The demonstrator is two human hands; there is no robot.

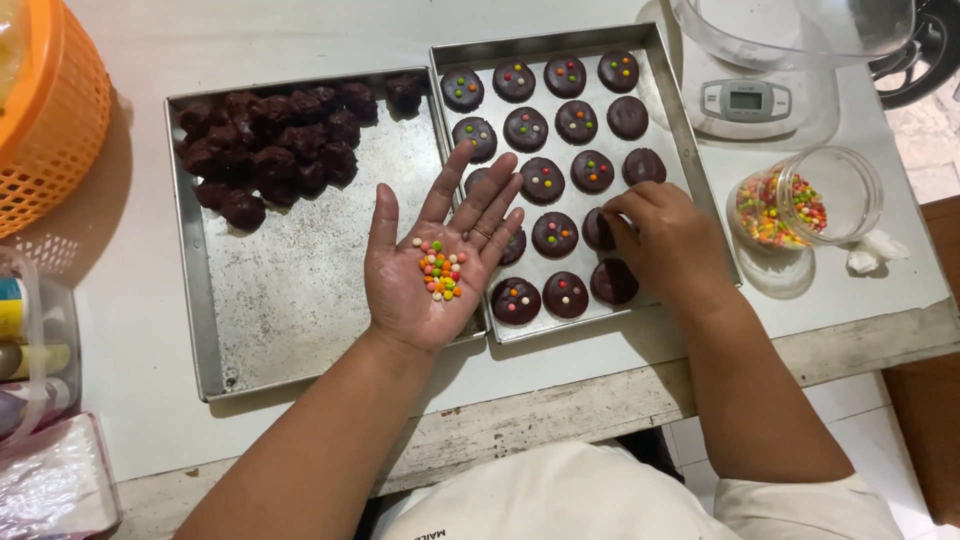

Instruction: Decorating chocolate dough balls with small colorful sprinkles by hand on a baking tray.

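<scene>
Worktable [140,340], pale and scuffed along its near edge, carries everything I see from the head camera. Two metal trays lie side by side on it: the left tray [300,300] holds a heap of rough dark dough lumps [275,145] in its far corner, and the right tray [670,110] holds rows of flattened chocolate cookies [555,233].

An orange basket [50,120] stands at the far left, a kitchen scale [745,100] with a clear bowl [790,30] on it at the far right, and an uncapped jar of coloured sprinkles [795,205] lies on its side just beside the right tray.

My left hand [435,265] is open, palm up, hovering over the seam between the trays and cupping a small pile of candy beads [440,273]. My right hand [665,245] is curled palm down over the near right part of the right tray, fingertips pinched together at a cookie; whether a bead sits between them I cannot tell.

To do this well, I judge that I should keep the left palm level and close so nothing rolls off, take one bead at a time, and press each lightly into the soft top, spacing them evenly without denting the disc.

Cookies are dark brown, round and glossy. Most carry three or four beads in orange, green, yellow and pink. A few at the right side look bare.
</scene>
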